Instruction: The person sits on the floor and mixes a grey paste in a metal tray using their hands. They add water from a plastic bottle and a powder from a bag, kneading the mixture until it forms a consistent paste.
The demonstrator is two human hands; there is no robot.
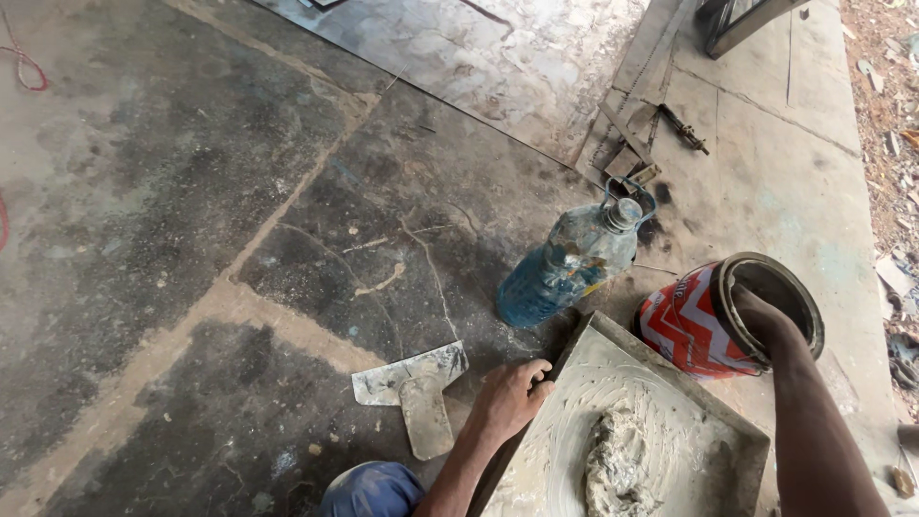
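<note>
My left hand [510, 394] grips the left edge of a flat square board [670, 393] smeared with pale paste. A grey lump of putty [617, 467] lies on the board near its front. My right hand [756, 311] reaches inside a tilted red-and-white tin can [691, 327]; its fingers are hidden in there, so I cannot tell if they hold anything. Two putty scrapers [414, 385] lie on the floor just left of my left hand.
A large clear plastic bottle [567, 265] with blue liquid stands just behind the board. A metal sheet [479, 48] covers the floor at the back. Small tools [684, 129] and scraps lie beyond the bottle. My knee [371, 490] in blue cloth shows at the bottom.
</note>
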